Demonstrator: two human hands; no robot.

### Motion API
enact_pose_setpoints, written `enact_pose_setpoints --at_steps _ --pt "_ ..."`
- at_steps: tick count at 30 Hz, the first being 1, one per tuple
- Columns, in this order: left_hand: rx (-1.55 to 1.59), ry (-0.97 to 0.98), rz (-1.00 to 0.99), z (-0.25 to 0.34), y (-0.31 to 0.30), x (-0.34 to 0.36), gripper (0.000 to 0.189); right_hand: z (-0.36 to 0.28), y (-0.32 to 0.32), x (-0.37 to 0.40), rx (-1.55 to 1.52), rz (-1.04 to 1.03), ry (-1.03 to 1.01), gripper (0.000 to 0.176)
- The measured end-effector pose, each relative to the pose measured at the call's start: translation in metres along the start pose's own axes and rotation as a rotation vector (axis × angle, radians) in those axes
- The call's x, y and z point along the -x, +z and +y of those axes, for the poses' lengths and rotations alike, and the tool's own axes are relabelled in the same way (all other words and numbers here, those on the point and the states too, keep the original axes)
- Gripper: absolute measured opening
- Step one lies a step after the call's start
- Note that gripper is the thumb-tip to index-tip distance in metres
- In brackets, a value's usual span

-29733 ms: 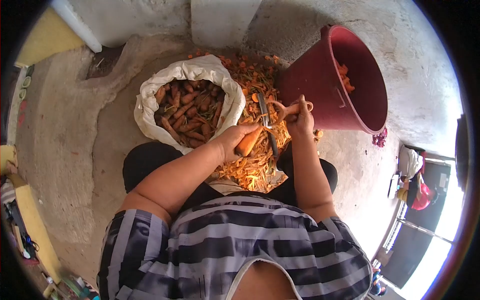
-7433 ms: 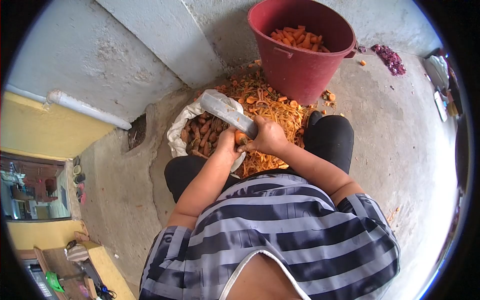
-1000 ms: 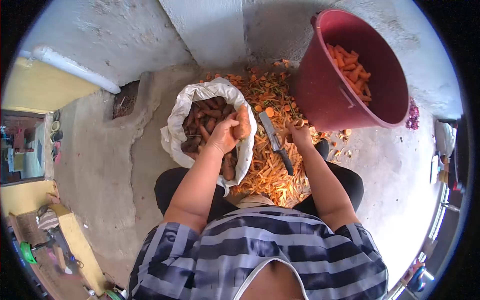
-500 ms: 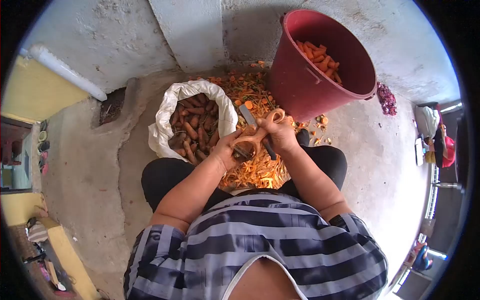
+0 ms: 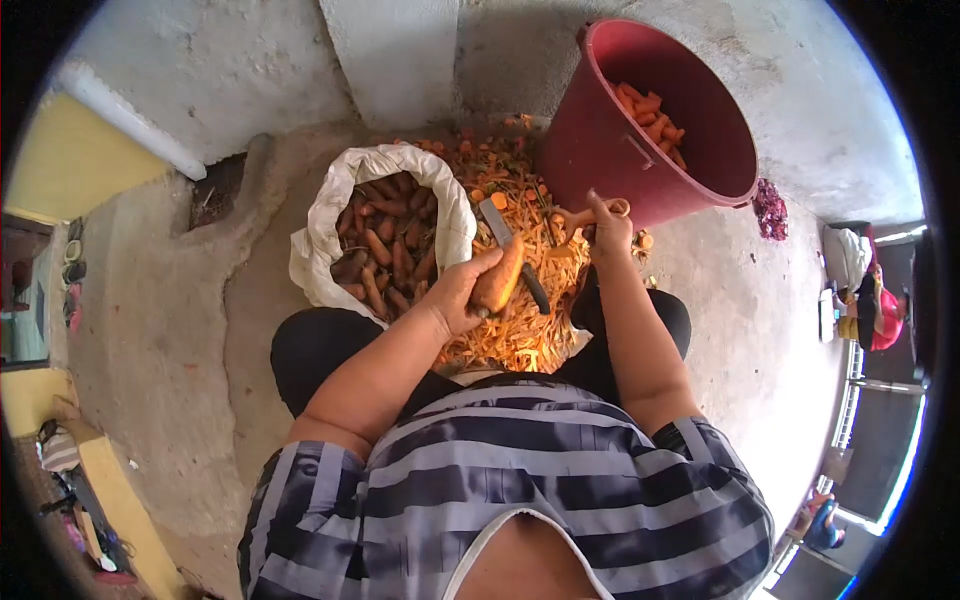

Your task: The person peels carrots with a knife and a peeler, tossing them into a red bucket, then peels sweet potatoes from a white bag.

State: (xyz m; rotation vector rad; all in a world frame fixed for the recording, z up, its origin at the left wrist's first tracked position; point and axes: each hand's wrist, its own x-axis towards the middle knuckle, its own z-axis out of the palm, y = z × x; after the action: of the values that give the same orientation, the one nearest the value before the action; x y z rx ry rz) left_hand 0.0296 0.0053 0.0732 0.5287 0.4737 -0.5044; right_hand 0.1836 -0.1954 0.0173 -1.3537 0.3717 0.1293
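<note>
My left hand (image 5: 458, 297) is closed round a partly peeled carrot (image 5: 507, 272), whose bright orange side faces up. A short way to the right and apart from the carrot, my right hand (image 5: 612, 235) grips an orange peeler (image 5: 575, 217). Below and between the hands spreads a heap of carrot peelings (image 5: 525, 340). A knife (image 5: 496, 224) with a broad blade and black handle lies over the peelings, partly behind the carrot. Left of my left hand stands an open white sack (image 5: 455, 215) of unpeeled carrots (image 5: 385, 240).
A large red bucket (image 5: 590, 150) leans at the back right, with peeled carrots (image 5: 650, 120) inside. A rough wall (image 5: 390, 60) closes off the back. Beyond the bucket lies a dark red mesh bundle (image 5: 770, 210). A person in red (image 5: 885, 318) is at the far right.
My right hand with the peeler has moved right, away from the carrot. The carrot in my left hand now shows its peeled side. The view has shifted slightly.
</note>
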Motion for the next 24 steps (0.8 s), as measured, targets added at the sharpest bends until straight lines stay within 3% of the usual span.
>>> enact_pose_setpoints --at_steps 3,7,10,14,15,16,18,20,24 --pt "0.063 -0.027 0.024 -0.005 -0.023 -0.022 0.032 -0.012 0.023 0.032 -0.102 0.007 -0.05 0.018" --pt "0.062 -0.028 0.06 -0.003 -0.013 -0.016 0.03 -0.03 0.052 0.097 -0.049 -0.304 0.116 0.017" --pt "0.093 -0.002 0.004 -0.007 -0.014 -0.018 0.027 -0.019 0.056 0.104 -0.092 -0.53 0.15 0.017" --pt "-0.095 -0.049 0.129 -0.005 -0.014 -0.017 0.028 -0.005 0.045 0.07 -0.135 -0.419 0.241 0.017" --pt "0.037 -0.049 -0.03 -0.008 -0.019 -0.019 0.031 0.003 0.039 0.051 -0.134 -0.337 0.243 0.017" --pt "0.019 -0.074 -0.049 -0.009 -0.02 -0.019 0.031 0.009 0.032 0.033 -0.132 -0.255 0.245 0.018" --pt "-0.021 -0.128 -0.084 -0.008 -0.022 -0.017 0.032 0.017 0.015 -0.004 0.112 -0.066 -0.011 0.018" --pt "-0.068 -0.1 -0.053 -0.004 -0.019 -0.018 0.035 0.019 -0.012 -0.024 0.088 0.079 0.04 0.018" --pt "-0.016 -0.097 0.006 -0.006 -0.023 -0.026 0.036 -0.013 0.018 0.025 -0.155 0.06 0.076 0.018"
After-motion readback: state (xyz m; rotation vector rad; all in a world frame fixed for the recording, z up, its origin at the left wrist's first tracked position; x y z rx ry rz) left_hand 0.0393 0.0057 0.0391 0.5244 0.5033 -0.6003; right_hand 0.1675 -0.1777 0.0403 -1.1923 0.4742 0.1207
